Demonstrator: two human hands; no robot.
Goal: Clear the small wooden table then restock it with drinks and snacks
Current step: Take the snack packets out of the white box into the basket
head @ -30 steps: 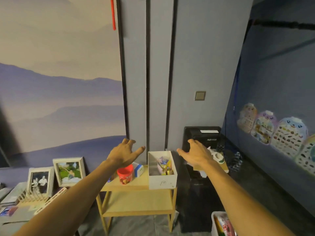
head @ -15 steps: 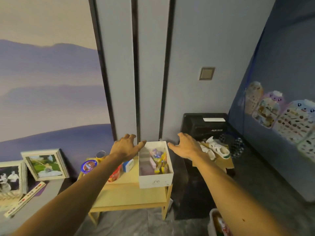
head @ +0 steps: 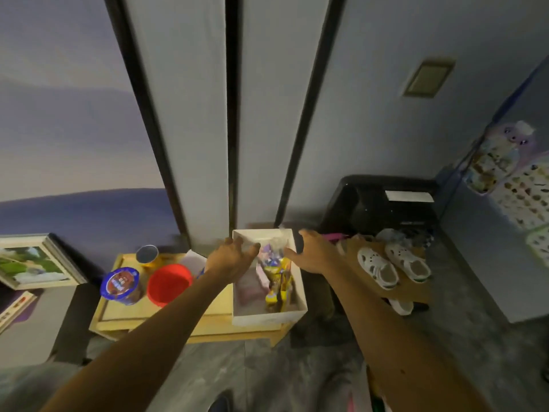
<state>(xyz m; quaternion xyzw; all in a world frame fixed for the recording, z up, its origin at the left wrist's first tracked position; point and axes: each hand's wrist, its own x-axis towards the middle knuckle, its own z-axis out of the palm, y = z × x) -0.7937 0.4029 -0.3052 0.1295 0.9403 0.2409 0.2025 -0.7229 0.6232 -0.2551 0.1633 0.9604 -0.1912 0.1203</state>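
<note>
A small wooden table (head: 166,318) stands against the wall. On its right end sits a white box (head: 267,318) filled with colourful snack packets (head: 277,281). My left hand (head: 233,258) is open over the box's left rim. My right hand (head: 315,254) is open at the box's right rim. Neither hand grips anything. Left of the box stand a red cup (head: 169,283), a blue-lidded cup (head: 120,285) and a small can (head: 147,254). A white and blue carton (head: 193,261) is partly hidden behind my left forearm.
A low stand with white clogs (head: 392,267) is right of the table, with a black appliance (head: 380,203) behind it. A framed picture (head: 32,261) leans at the left. Grey floor lies in front of the table. Stickers (head: 505,162) cover the right wall.
The view has tilted down and come closer to the table. Both hands have dropped from above the table to the two sides of the white box.
</note>
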